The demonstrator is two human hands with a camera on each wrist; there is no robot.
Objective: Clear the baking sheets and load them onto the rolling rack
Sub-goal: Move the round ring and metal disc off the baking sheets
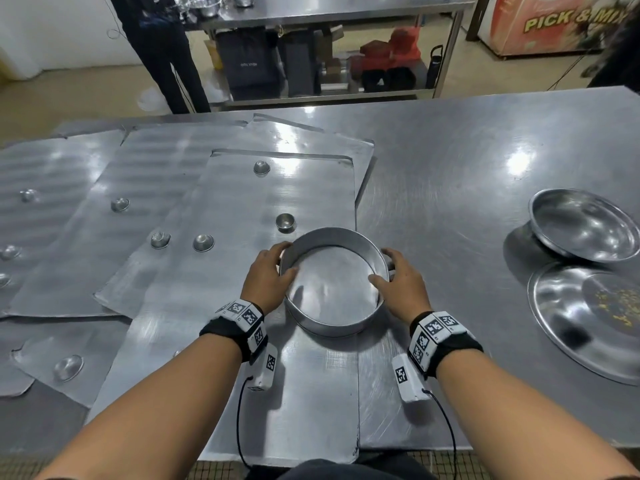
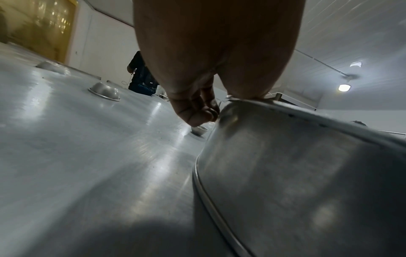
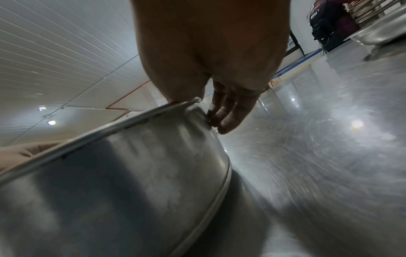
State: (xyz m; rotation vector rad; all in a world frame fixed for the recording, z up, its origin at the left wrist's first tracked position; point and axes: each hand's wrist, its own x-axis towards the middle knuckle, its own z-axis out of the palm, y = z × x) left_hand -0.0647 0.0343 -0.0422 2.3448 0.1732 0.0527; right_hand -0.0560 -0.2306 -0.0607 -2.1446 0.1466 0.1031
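A round metal cake pan [image 1: 332, 325] sits on the nearest baking sheet [image 1: 242, 393], close to its right edge. My left hand [image 1: 268, 275] grips the pan's left rim, thumb inside and fingers on the outer wall [image 2: 285, 173]. My right hand [image 1: 398, 278] grips the right rim the same way, thumb over the edge and fingers [image 3: 228, 113] down the pan's outer wall [image 3: 131, 165]. Several flat baking sheets [image 1: 145, 209] overlap on the steel table [image 1: 467, 161]. Small metal cups [image 1: 285, 221] stand scattered on them.
Two wide steel bowls [image 1: 585, 225] [image 1: 588, 320] stand at the table's right, the nearer one with yellow crumbs. A person in dark clothes [image 1: 162, 53] stands beyond the table by a steel shelf unit [image 1: 329, 15]. No rolling rack is in view.
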